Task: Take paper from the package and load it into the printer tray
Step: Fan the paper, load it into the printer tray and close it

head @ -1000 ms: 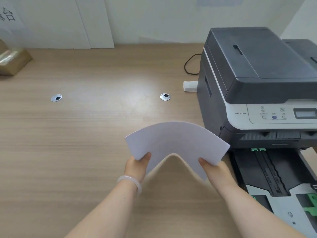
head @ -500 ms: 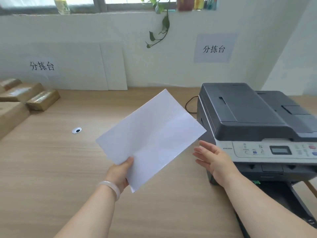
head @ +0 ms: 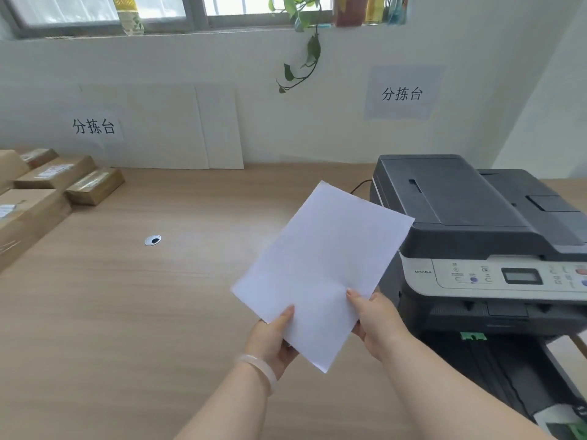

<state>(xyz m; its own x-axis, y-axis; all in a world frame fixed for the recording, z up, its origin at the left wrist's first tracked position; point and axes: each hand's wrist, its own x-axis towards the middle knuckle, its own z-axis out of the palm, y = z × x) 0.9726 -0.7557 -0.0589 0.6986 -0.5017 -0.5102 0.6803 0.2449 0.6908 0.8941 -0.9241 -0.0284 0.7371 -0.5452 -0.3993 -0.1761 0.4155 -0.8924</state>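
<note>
A thin stack of white paper (head: 320, 265) is held up above the wooden desk, tilted with its top corner toward the printer. My left hand (head: 273, 338) grips its lower edge from underneath, thumb on top. My right hand (head: 374, 319) pinches the lower right edge. The dark grey printer (head: 470, 223) stands at the right. Its pulled-out paper tray (head: 508, 369) shows below it, black inside with green guides, partly hidden by my right forearm.
Brown cardboard boxes (head: 41, 192) are stacked at the desk's left. A round cable grommet (head: 152, 240) sits in the desk top. White boards lean on the back wall. A black cable (head: 360, 185) runs behind the printer.
The paper went from bowed between both hands to flat in the left hand alone; my right hand has now taken hold again. The view tilted upward and the paper shifted right.
</note>
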